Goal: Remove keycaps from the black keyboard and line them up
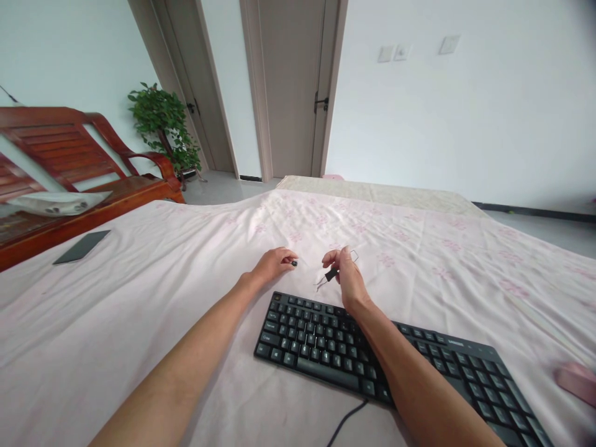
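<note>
Head view: a pink floral bedsheet [139, 323] covers the bed, and one black keyboard [326, 344] lies on it, its key legends and a small mark at its far right corner too blurred to read. Both forearms reach forward past the keyboard's far edge. The left hand [272, 264], palm down on the sheet just beyond the keyboard's left end, pinches one small black keycap [294, 263] in its fingers. The right hand [347, 276], raised above the keyboard's far edge, has its fingers closed on one wire keycap puller [329, 275]. Well left of the keyboard lies one dark phone [81, 246]; a pink mouse [577, 380] sits beside its right end.
</note>
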Demonstrator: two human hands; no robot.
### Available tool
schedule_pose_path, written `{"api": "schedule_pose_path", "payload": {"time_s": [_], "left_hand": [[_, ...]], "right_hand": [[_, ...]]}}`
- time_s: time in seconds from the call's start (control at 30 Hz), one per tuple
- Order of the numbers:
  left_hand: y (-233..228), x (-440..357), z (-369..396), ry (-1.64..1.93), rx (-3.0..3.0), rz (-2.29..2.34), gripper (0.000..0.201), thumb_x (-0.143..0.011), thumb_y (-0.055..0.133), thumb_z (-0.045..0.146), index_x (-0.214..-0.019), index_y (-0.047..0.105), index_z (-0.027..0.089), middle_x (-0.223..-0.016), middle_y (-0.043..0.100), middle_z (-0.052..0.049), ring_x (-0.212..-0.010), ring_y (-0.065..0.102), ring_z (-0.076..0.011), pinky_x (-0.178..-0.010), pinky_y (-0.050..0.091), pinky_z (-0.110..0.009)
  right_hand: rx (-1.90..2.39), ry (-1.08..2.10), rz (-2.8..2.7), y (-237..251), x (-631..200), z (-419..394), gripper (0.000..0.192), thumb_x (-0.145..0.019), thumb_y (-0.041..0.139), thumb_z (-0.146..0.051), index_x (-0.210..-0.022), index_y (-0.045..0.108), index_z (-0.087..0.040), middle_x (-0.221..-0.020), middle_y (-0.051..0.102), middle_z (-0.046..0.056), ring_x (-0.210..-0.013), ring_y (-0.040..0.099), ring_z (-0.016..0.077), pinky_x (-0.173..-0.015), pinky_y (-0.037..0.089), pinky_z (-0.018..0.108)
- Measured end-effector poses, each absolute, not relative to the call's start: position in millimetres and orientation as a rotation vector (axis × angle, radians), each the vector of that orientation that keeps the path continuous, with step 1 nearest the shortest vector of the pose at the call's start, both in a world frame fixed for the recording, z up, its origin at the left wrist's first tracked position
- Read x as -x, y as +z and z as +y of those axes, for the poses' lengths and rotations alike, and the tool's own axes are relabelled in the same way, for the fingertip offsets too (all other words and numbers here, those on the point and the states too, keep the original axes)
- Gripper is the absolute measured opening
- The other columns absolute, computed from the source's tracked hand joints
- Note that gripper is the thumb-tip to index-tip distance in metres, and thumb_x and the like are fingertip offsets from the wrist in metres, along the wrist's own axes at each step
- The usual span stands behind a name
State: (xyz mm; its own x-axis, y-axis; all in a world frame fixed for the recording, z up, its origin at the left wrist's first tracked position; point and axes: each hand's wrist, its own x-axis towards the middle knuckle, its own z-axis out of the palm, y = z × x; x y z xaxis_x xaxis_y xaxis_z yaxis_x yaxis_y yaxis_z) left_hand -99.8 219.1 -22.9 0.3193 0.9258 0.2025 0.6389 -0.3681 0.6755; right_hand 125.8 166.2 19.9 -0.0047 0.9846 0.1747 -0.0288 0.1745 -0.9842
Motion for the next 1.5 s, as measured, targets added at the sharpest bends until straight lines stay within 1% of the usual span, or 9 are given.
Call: {"api": "schedule_pose_path", "payload": {"time_s": [0.1, 0.2, 0.43, 0.63, 0.83, 1.0, 1.23, 1.4, 1.5], "left_hand": [[-18.6, 100.4, 206.8, 0.911, -1.995, 1.436, 0.041, -0.072, 0.067, 0.021, -0.113, 0.068, 0.018, -0.099, 0.067, -0.007, -0.08, 0.062, -0.0174, -0.079, 0.05, -0.031], [-7.6, 98.3, 182.1, 1.022, -1.928, 1.46, 0.034, -0.078, 0.067, 0.029, -0.111, 0.069, 0.02, -0.101, 0.068, -0.007, -0.08, 0.061, -0.0173, -0.078, 0.049, -0.031], [14.3, 93.9, 127.1, 0.89, -1.979, 1.357, 0.032, -0.087, 0.059, 0.042, -0.109, 0.072, 0.024, -0.104, 0.068, -0.005, -0.087, 0.062, -0.0186, -0.078, 0.045, -0.029], [12.2, 87.5, 124.1, 0.974, -1.933, 1.327, 0.026, -0.086, 0.062, 0.039, -0.101, 0.075, 0.022, -0.094, 0.068, -0.004, -0.083, 0.061, -0.0177, -0.076, 0.044, -0.028], [3.5, 84.2, 123.9, 1.003, -1.885, 1.271, 0.02, -0.085, 0.063, 0.036, -0.088, 0.076, 0.02, -0.085, 0.066, -0.003, -0.076, 0.06, -0.0157, -0.07, 0.043, -0.027], [0.2, 90.0, 127.6, 0.954, -1.95, 1.266, 0.015, -0.082, 0.066, 0.031, -0.087, 0.076, 0.022, -0.086, 0.068, -0.003, -0.083, 0.062, -0.0178, -0.078, 0.044, -0.029], [-4.5, 103.2, 130.5, 0.968, -1.89, 1.181, 0.023, -0.087, 0.061, 0.036, -0.095, 0.077, 0.021, -0.09, 0.067, -0.005, -0.087, 0.062, -0.018, -0.081, 0.045, -0.029], [-12.1, 105.8, 131.2, 0.933, -1.838, 1.142, 0.023, -0.086, 0.062, 0.036, -0.096, 0.077, 0.021, -0.093, 0.066, -0.005, -0.09, 0.062, -0.0181, -0.084, 0.046, -0.029], [-14.5, 106.6, 131.8, 0.904, -1.815, 1.127, 0.024, -0.086, 0.063, 0.037, -0.096, 0.077, 0.021, -0.093, 0.066, -0.005, -0.091, 0.061, -0.0186, -0.085, 0.045, -0.029]], "right_hand": [[1.051, 1.135, -1.284, 21.7, -128.6, 166.7, 0.065, -0.086, 0.033, -0.076, -0.076, 0.064, -0.019, -0.068, 0.055, 0.001, -0.05, 0.041, 0.0108, -0.044, 0.03, 0.025], [1.01, 1.2, -1.282, 30.5, -129.7, 165.6, 0.055, -0.084, 0.046, -0.071, -0.078, 0.061, -0.019, -0.066, 0.054, -0.001, -0.045, 0.038, 0.0083, -0.04, 0.027, 0.023], [1.046, 1.415, -1.548, 51.9, -127.8, 166.6, 0.024, -0.066, 0.076, -0.031, -0.076, 0.06, -0.016, -0.062, 0.057, -0.004, -0.05, 0.048, 0.0069, -0.042, 0.034, 0.017], [0.836, 1.519, -1.527, 48.5, -112.8, 161.8, 0.023, -0.066, 0.076, -0.025, -0.086, 0.069, -0.015, -0.08, 0.066, 0.001, -0.062, 0.056, 0.0088, -0.054, 0.045, 0.021], [0.815, 1.52, -1.588, 37.7, -105.8, 155.4, 0.028, -0.075, 0.072, -0.031, -0.1, 0.071, -0.018, -0.084, 0.068, 0.001, -0.057, 0.056, 0.0072, -0.062, 0.05, 0.025], [0.8, 1.394, -1.711, 28.0, -106.0, 157.1, 0.024, -0.079, 0.068, -0.036, -0.095, 0.074, -0.019, -0.092, 0.065, 0.003, -0.057, 0.06, 0.0076, -0.058, 0.053, 0.024], [0.912, 1.315, -1.671, 27.9, -102.2, 153.2, 0.025, -0.081, 0.066, -0.037, -0.091, 0.072, -0.016, -0.069, 0.062, -0.001, -0.05, 0.059, 0.0086, -0.053, 0.051, 0.022], [0.906, 1.204, -1.743, 25.7, -97.9, 150.1, 0.022, -0.083, 0.064, -0.037, -0.086, 0.072, -0.018, -0.085, 0.065, 0.002, -0.049, 0.059, 0.0074, -0.05, 0.051, 0.023], [0.892, 1.08, -1.859, 26.0, -96.8, 146.6, 0.02, -0.086, 0.06, -0.036, -0.088, 0.073, -0.021, -0.083, 0.062, 0.002, -0.051, 0.058, 0.0083, -0.049, 0.049, 0.023]]}}
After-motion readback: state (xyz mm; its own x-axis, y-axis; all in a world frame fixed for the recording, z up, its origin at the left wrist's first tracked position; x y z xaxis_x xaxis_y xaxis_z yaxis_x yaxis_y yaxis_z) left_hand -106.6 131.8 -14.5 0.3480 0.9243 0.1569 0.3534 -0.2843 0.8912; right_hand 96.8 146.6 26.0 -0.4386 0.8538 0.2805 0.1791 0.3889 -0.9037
